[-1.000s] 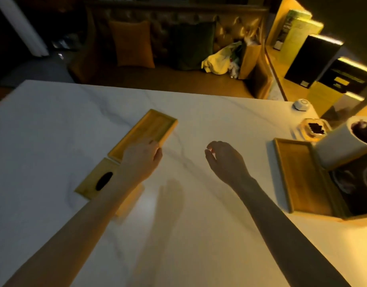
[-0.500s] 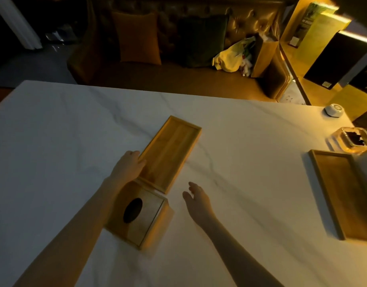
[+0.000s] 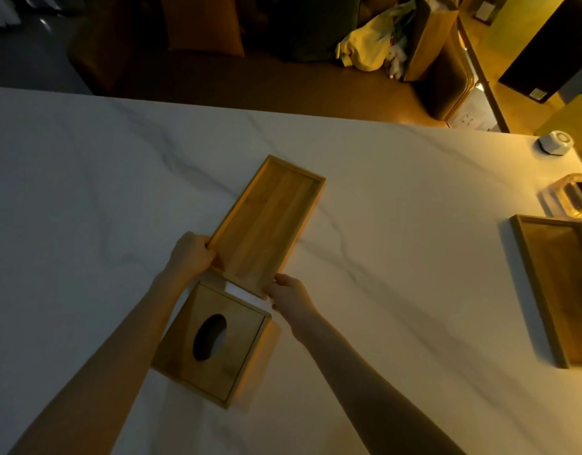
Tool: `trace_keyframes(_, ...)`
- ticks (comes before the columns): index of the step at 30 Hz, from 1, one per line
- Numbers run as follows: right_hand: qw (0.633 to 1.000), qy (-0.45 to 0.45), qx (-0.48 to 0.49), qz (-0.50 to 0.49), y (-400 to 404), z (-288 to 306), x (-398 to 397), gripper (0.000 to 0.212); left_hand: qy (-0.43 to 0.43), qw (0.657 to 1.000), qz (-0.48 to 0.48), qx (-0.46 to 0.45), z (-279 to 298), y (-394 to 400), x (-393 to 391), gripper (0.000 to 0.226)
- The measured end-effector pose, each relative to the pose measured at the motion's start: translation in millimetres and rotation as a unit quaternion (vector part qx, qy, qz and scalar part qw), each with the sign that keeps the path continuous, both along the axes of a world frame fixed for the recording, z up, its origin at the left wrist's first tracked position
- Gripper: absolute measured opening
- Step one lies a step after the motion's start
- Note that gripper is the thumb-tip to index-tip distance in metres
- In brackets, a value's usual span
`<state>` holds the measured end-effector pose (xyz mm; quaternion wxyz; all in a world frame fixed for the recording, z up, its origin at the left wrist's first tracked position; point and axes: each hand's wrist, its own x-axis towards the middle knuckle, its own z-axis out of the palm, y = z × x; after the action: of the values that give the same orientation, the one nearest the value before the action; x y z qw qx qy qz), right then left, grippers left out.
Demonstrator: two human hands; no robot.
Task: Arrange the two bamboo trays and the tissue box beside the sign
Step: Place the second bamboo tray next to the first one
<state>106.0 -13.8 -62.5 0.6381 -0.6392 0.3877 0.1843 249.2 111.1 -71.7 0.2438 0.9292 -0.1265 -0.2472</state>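
Observation:
A long bamboo tray (image 3: 266,221) lies slanted in the middle of the white marble table (image 3: 86,192). My left hand (image 3: 192,256) grips its near left corner and my right hand (image 3: 291,298) grips its near right corner. Just in front of the tray, between my forearms, stands the bamboo tissue box (image 3: 217,343) with a dark oval slot on top. A second bamboo tray (image 3: 558,290) lies at the right edge, partly cut off. No sign is in view.
A small white round device (image 3: 555,143) and a glass dish with dark contents (image 3: 575,198) sit at the far right of the table. Beyond the table's far edge is a sofa with cushions and a yellow bag (image 3: 368,47).
The view shifted left, so the tall cup at the right dropped out. My right hand came across to the tray's near right corner; my left hand now grips its near left corner.

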Motion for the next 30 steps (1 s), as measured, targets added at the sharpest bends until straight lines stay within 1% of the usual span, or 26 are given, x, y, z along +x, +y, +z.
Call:
trace_keyframes(4, 0.997, -0.004, 0.034, -0.065, -2, 3, 1, 0.036, 0.010, 1.000, 0.013, -0.006, 7, -3, -1, 0.026)
trace_keyframes(6, 0.994, -0.022, 0.034, -0.101, -6, 2, -2, 0.031, 0.014, 0.999, 0.026, -0.013, 12, -3, 2, 0.022)
trace_keyframes(9, 0.985, -0.046, 0.038, -0.160, -10, 5, -7, 0.027, 0.040, 0.996, 0.058, -0.056, 20, -4, 6, 0.017)
trace_keyframes(11, 0.974, -0.053, 0.080, -0.207, -14, 5, -10, 0.025, 0.064, 0.992, 0.073, -0.080, 27, -5, 6, 0.016)
trace_keyframes(12, 0.965, -0.061, 0.107, -0.229, -17, 5, -11, 0.025, 0.080, 0.989, 0.079, -0.097, 32, -6, 4, 0.012)
trace_keyframes(13, 0.960, -0.073, 0.125, -0.241, -22, 8, -12, 0.028, 0.096, 0.985, 0.084, -0.119, 36, -7, 2, 0.013)
trace_keyframes(15, 0.953, -0.088, 0.148, -0.249, -32, 15, -14, 0.041, 0.137, 0.972, 0.091, -0.167, 43, -8, -1, 0.026)
trace_keyframes(17, 0.946, -0.097, 0.178, -0.252, -41, 22, -16, 0.050, 0.178, 0.957, 0.089, -0.212, 50, -8, -7, 0.028)
trace_keyframes(18, 0.944, -0.104, 0.196, -0.243, -45, 25, -17, 0.048, 0.198, 0.949, 0.088, -0.231, 53, -8, -10, 0.027)
trace_keyframes(20, 0.938, -0.121, 0.230, -0.230, -53, 33, -20, 0.037, 0.222, 0.931, 0.098, -0.274, 60, -11, -18, 0.025)
trace_keyframes(21, 0.933, -0.130, 0.244, -0.231, -58, 39, -22, 0.033, 0.226, 0.922, 0.106, -0.295, 64, -13, -23, 0.024)
trace_keyframes(23, 0.924, -0.149, 0.257, -0.243, -67, 49, -29, 0.030, 0.224, 0.914, 0.114, -0.318, 73, -20, -35, 0.024)
trace_keyframes(25, 0.922, -0.159, 0.250, -0.247, -77, 58, -41, 0.027, 0.211, 0.914, 0.110, -0.328, 81, -28, -48, 0.028)
trace_keyframes(27, 0.931, -0.166, 0.227, -0.231, -85, 64, -56, 0.024, 0.203, 0.909, 0.114, -0.344, 86, -38, -63, 0.032)
trace_keyframes(30, 0.940, -0.181, 0.192, -0.216, -100, 72, -80, 0.026, 0.184, 0.905, 0.109, -0.367, 95, -52, -86, 0.032)
